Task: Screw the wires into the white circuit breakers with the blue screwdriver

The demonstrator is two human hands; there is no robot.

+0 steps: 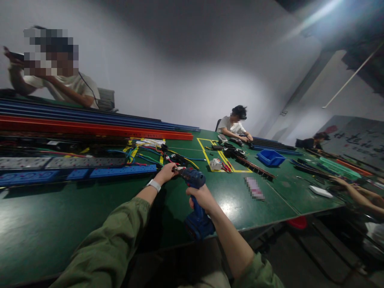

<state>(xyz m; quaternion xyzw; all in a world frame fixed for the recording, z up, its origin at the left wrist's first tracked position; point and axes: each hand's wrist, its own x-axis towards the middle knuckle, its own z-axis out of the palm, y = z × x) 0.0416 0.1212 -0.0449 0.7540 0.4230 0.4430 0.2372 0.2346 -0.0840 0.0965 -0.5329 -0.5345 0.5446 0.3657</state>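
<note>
My right hand (201, 197) is wrapped round the handle of a blue cordless drill (195, 208), held over the green table (60, 216). The drill's nose points left toward my left hand (167, 173). That hand is closed, fingers pinched at the drill's tip on something small I cannot make out. A white watch band sits on my left wrist. Both arms wear olive-green sleeves. Just beyond my hands lies a tangle of coloured wires (150, 154).
Long blue power strips (78, 174), grey strips (60, 162) and red and blue rails (90, 128) lie along the left. A blue bin (271, 157), a small white part (215, 164) and black parts sit further right. Three other people sit round the table; another person's arm (357, 194) reaches in at right.
</note>
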